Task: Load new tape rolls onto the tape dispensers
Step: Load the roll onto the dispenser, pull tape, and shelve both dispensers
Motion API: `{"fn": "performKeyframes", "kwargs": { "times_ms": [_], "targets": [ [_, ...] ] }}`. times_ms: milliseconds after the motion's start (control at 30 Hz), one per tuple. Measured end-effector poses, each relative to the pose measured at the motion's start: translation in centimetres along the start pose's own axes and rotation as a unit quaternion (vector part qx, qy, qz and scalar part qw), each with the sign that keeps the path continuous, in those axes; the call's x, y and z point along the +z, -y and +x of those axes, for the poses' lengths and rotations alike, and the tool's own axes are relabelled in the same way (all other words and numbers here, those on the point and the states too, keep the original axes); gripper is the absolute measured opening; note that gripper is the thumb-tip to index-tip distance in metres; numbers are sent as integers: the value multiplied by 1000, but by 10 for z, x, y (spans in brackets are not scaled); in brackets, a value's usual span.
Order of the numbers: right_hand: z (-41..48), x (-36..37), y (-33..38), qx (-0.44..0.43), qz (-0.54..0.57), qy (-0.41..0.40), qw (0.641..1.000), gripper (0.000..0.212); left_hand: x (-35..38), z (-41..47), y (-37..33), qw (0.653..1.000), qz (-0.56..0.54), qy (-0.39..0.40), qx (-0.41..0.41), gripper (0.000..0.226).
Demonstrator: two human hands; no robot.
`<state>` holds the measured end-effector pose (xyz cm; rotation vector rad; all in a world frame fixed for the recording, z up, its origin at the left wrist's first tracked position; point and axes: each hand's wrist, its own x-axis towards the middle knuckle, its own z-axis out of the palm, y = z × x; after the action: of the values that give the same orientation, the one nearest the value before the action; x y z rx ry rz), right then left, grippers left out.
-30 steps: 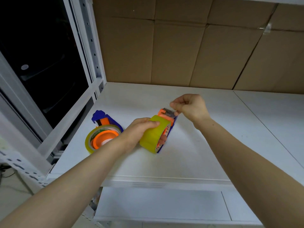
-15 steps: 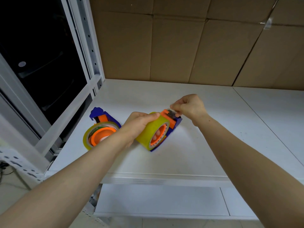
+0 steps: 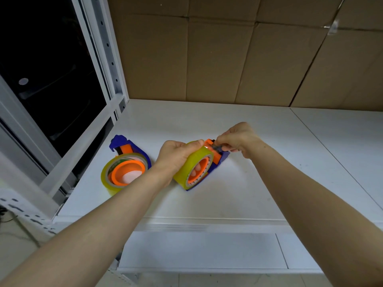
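L hand (image 3: 176,156) covers the tape roll's (image 3: 182,172) far-left flank; its fingertips show only as pink blurs thru the orange hub (image 3: 204,163). Dispenser (image 3: 224,157) body mostly hidden behind the roll. Just beyond the grip, R hand (image 3: 242,137) fingers close over the cutter end: tape or guard, can't tell. Both forearms cut off at the btm edge

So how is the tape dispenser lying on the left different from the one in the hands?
The left tape dispenser lies flat on the white shelf; the held tape dispenser is tipped up on edge. Nothing touches the left one; the left hand grips the held one's roll, the right hand pinches its cutter end. Both are blue with orange hubs and yellowish tape rolls.
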<state>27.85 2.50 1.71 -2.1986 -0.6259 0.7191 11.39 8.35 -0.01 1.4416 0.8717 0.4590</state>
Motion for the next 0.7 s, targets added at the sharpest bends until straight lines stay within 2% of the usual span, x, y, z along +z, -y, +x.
{"fn": "performKeyframes", "kwargs": {
  "times_ms": [133,267,433,600,700],
  "targets": [
    [3,1,-2,7,-12,10,1000,14,5,0,0,1000,-1,-12,4,41],
    [9,4,-4,-5,-45,-9,999,27,5,2,0,1000,8,-25,5,40],
    [7,6,-9,-34,-98,-48,993,31,6,3,-3,999,30,-13,1,45],
    [4,14,-18,-84,-176,-87,977,23,7,9,-4,998,57,-16,2,53],
    [2,16,-21,-116,-177,-97,973,18,5,9,-6,997,74,-4,-1,54]
  ]
}}
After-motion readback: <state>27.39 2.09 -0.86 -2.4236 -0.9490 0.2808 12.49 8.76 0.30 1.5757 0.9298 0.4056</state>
